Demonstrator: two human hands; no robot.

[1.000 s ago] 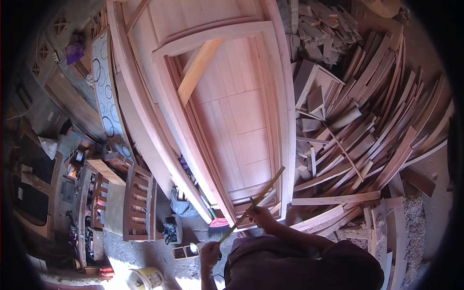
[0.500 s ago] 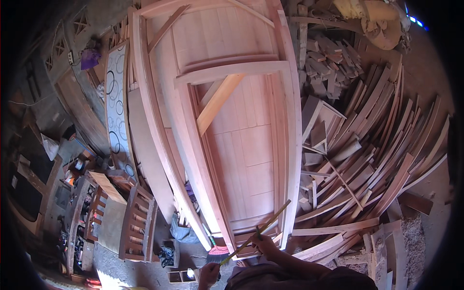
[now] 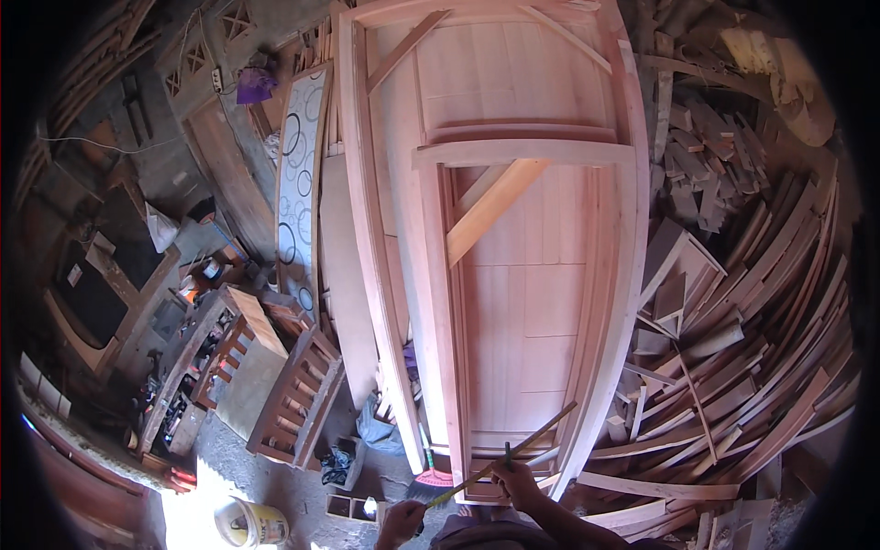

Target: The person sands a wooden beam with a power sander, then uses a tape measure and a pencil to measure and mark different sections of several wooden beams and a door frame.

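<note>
A: Which step is being carried out?
B: Measuring or marking, it is being judged: a yellow tape measure (image 3: pixel 547 426) is being stretched slantwise over the lower end of a pale wooden frame (image 3: pixel 438 321).

A: How are the fingers being used?
B: The near end of the tape is being gripped in the closed left hand (image 3: pixel 400 522). A dark pen (image 3: pixel 508 451) is being held upright in the right hand (image 3: pixel 515 484), its fingers narrowed; whether the tape is being pinched there too cannot be told.

A: And what is being called for next?
B: Probably, a taut, steady tape is being called for, with the pen tip being lowered onto the wood.
</note>
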